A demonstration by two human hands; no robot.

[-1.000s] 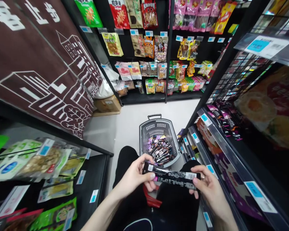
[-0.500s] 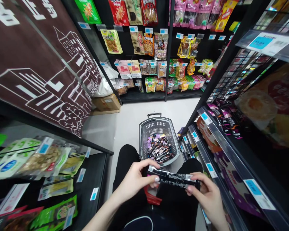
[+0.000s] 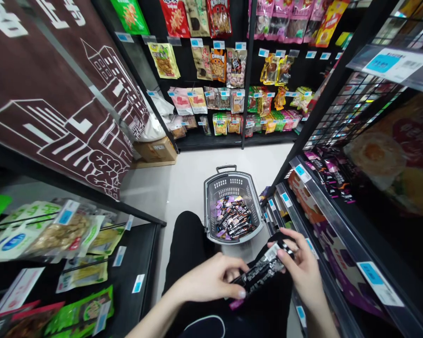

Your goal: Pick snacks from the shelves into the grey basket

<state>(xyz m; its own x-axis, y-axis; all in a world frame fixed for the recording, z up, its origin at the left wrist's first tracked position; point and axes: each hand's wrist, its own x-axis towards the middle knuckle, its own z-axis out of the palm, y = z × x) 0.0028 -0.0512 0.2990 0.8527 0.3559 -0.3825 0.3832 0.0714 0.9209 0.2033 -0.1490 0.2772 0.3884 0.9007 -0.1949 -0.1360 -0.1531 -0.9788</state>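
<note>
Both hands hold a long black snack packet (image 3: 264,268) with white print, low in the middle of the view over my dark trousers. My left hand (image 3: 211,281) pinches its lower left end, fingers closed. My right hand (image 3: 301,267) grips the upper right end with thumb and fingers. The packet slants up to the right. Just beyond it, a grey plastic basket (image 3: 211,197) stands on the floor with several small black and purple packets inside.
Black shelves with blue price tags flank a narrow aisle: green and white snack bags at lower left (image 3: 56,234), purple and orange packs on the right shelves (image 3: 324,220). A cardboard box (image 3: 157,151) sits on the floor at the far end, before hanging snack bags.
The packet has tilted from nearly level to slanting up to the right. My left hand dropped lower and my right hand rose a little toward the right shelf.
</note>
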